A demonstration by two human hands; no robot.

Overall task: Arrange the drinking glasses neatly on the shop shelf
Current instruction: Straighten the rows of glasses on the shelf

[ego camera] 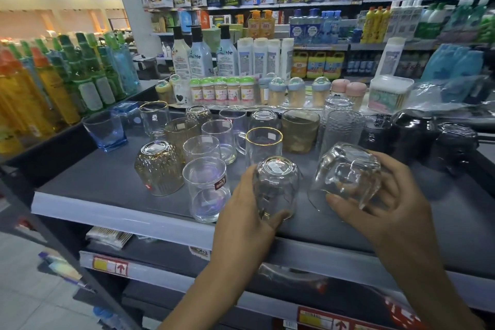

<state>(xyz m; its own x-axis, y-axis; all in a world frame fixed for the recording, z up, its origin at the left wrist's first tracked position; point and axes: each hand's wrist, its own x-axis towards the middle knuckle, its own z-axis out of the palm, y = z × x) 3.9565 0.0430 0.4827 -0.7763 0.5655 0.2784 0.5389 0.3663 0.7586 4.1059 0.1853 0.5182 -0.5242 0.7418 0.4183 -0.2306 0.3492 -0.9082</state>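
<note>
- The left hand [241,211] held the upturned clear glass [277,182], thumb in front and fingers curled round its far side. The glass sat base-up at the very front of the dark shelf [107,185]. Whether its rim rested on the shelf could not be told.
- The right hand [375,201] cupped a second clear glass [348,171], thumb under its rim and fingers over the base. This glass was tilted, its mouth facing down and toward the left hand.
- The step in hand looked like seating these two as a front pair, so the tilted glass needed levelling before it went down.
- Both glasses were close together. A clear gap between them during placement would have avoided a knock.
- The gold-rimmed mug [263,142] stood just behind the left glass, so neither glass had much room to go back.
- The labelled clear tumbler [206,190] stood just left of the left hand, and a sideways slide that way risked tipping it.
- The upturned amber ribbed glass [158,169] was also base-up, so matching that would likely have read neater.
- The front lip was close, and setting each glass down flat and back from it seemed the safer course.
</note>
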